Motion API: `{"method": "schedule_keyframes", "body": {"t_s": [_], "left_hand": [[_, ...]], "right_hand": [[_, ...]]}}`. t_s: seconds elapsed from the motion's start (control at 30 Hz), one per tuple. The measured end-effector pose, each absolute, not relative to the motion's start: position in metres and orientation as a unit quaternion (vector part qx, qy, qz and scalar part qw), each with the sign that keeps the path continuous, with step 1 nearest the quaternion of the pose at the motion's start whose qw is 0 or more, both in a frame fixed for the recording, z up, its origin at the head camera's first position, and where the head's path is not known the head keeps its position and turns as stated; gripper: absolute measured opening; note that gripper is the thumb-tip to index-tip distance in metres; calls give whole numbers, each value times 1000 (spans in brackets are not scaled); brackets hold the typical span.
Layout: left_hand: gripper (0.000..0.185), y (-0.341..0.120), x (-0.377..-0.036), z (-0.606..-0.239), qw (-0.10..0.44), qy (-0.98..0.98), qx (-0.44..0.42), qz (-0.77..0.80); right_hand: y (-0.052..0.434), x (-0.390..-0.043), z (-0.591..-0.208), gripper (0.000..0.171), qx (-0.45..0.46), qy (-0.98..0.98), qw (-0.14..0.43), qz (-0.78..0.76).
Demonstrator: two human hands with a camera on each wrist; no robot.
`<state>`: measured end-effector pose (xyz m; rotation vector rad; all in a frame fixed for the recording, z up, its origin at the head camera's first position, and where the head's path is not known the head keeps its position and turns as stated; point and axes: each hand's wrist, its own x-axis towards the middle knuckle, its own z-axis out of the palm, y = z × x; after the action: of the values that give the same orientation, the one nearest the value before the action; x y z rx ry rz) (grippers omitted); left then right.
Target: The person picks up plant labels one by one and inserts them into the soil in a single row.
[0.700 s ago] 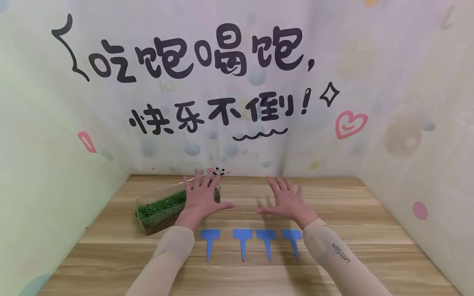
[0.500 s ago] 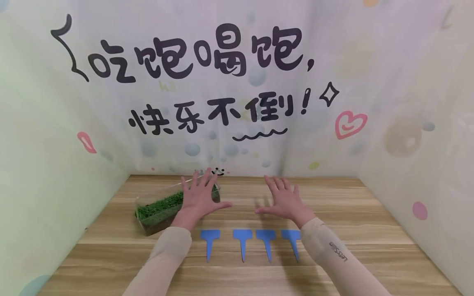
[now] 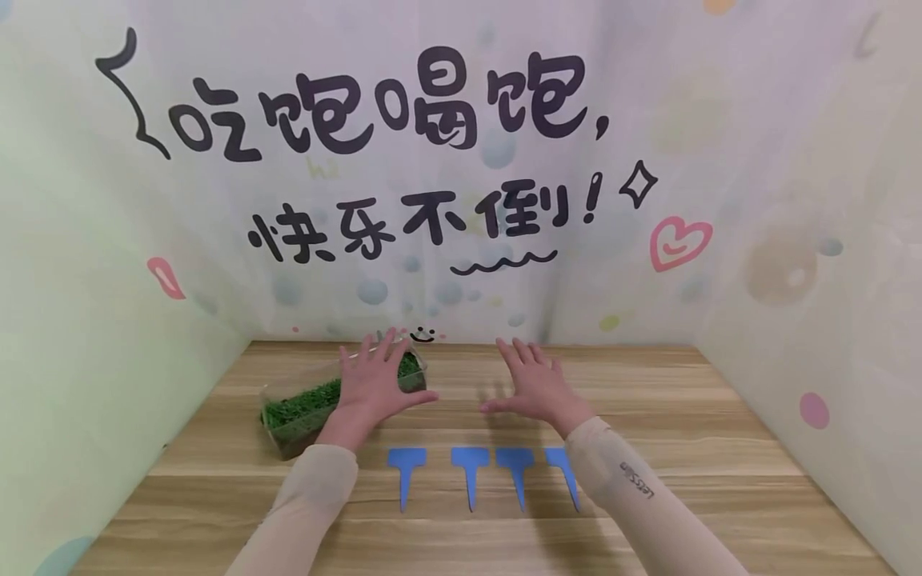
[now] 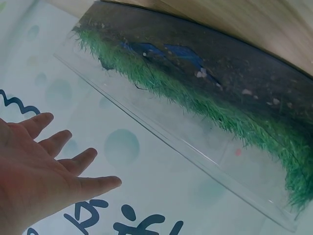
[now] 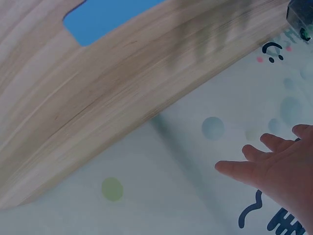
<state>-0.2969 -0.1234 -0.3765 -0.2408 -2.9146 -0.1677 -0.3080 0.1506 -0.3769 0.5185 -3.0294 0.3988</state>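
Fingers spread and holding nothing, my left hand (image 3: 369, 386) hovers in front of a clear plastic box (image 3: 291, 438) and overlaps its middle in the head view. Green artificial-looking grass (image 4: 195, 105) tops a dark soil-like layer inside the box. To the right, my right hand (image 3: 540, 388) also reaches forward with spread fingers, holding nothing. Several blue T-shaped plant labels (image 3: 471, 458) lie in a row on the table, points toward me. My right sleeve (image 3: 612, 472) partly covers the rightmost label (image 3: 558, 458). One blue label (image 5: 110, 19) shows in the right wrist view.
The wood-grain table (image 3: 720, 480) meets a white backdrop (image 3: 763, 160) with black lettering and coloured spots at the back and both sides. The box stands at an angle on the back left of the table.
Both hands have drifted left with fingers still spread. More of the box's right end shows now, and my right sleeve covers more of the rightmost label. The box and labels stay put.
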Motion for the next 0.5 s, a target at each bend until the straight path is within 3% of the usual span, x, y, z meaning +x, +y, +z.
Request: {"method": "schedule_keyframes", "body": {"t_s": [0.5], "left_hand": [[103,-137,-293,-377,104,-989,-72,-74]], "right_hand": [[125,-310,-378,116,188,-974,31,118]]}}
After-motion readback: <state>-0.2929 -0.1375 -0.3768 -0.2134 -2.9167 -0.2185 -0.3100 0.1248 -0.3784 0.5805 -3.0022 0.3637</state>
